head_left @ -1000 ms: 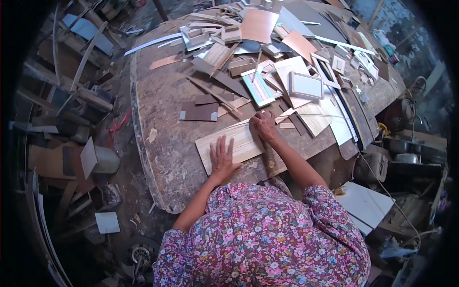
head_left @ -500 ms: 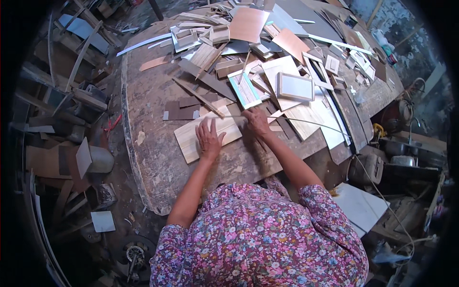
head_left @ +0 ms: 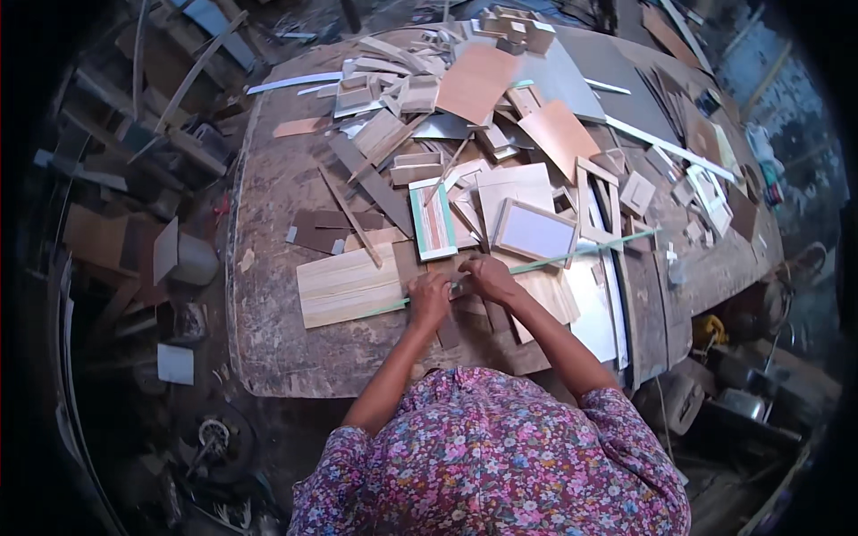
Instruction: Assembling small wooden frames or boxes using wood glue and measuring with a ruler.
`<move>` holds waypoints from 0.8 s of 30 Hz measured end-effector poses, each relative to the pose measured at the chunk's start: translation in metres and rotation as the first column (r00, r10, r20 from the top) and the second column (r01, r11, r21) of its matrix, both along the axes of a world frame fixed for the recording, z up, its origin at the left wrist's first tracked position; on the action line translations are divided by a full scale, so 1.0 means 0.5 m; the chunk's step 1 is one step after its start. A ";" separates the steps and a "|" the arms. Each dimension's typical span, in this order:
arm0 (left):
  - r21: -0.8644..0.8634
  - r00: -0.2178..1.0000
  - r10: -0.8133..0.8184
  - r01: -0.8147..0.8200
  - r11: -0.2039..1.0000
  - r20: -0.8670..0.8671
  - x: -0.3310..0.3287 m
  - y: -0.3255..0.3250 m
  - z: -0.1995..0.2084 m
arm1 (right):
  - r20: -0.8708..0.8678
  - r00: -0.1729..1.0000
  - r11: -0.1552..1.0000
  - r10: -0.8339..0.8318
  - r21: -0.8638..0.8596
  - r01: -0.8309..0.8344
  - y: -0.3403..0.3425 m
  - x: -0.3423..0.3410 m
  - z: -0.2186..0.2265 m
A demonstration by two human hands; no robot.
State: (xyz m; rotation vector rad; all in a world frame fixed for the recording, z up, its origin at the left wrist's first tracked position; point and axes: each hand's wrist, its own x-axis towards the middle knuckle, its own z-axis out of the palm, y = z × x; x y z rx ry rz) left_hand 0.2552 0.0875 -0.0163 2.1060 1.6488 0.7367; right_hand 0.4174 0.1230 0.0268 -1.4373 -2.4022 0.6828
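1. Nearest is 1 person's floral shirt (head_left: 500, 451), at the near side of 1 worktable (head_left: 268, 344).
2. There are 2 hands, close together. The left hand (head_left: 430, 300) has its fingers curled closed on 1 thin green strip (head_left: 590, 247).
3. The right hand (head_left: 488, 278), just to its right, has bent fingers closed on the same strip; its fingertips are too blurred to tell apart.
4. The strip is above the near part of the table. Its long axis runs left to right, the left end nearer the person, the right end slanting away across the clutter.
5. The left end crosses the near edge of 1 pale board (head_left: 349, 286); whether they touch, I cannot tell.
6. Just beyond the hands lies 1 green-edged panel (head_left: 433, 219), its long axis pointing away from the person.
7. Right of it is 1 framed panel (head_left: 537, 233) with a pale lilac face.
8. Left of it, 1 narrow stick (head_left: 349, 214) lies aslant.
9. Farther off, 2 large orange-tan sheets (head_left: 478, 82) lie in the pile.
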 end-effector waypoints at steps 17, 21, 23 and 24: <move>0.081 0.913 0.352 -0.374 0.924 0.206 -0.022 0.268 0.094 | -0.150 0.965 0.957 -0.215 0.166 0.239 0.277 -0.026 0.057; 0.119 0.893 0.412 -0.436 0.892 0.180 -0.059 0.423 0.112 | -0.271 0.943 0.916 -0.194 0.294 0.273 0.431 -0.119 0.044; 0.171 0.883 0.417 -0.454 0.874 0.216 -0.082 0.487 0.104 | -0.248 0.944 0.908 -0.215 0.306 0.287 0.504 -0.171 0.036; 0.193 0.878 0.462 -0.479 0.856 0.128 -0.098 0.514 0.091 | -0.292 0.932 0.859 -0.215 0.397 0.322 0.532 -0.201 0.023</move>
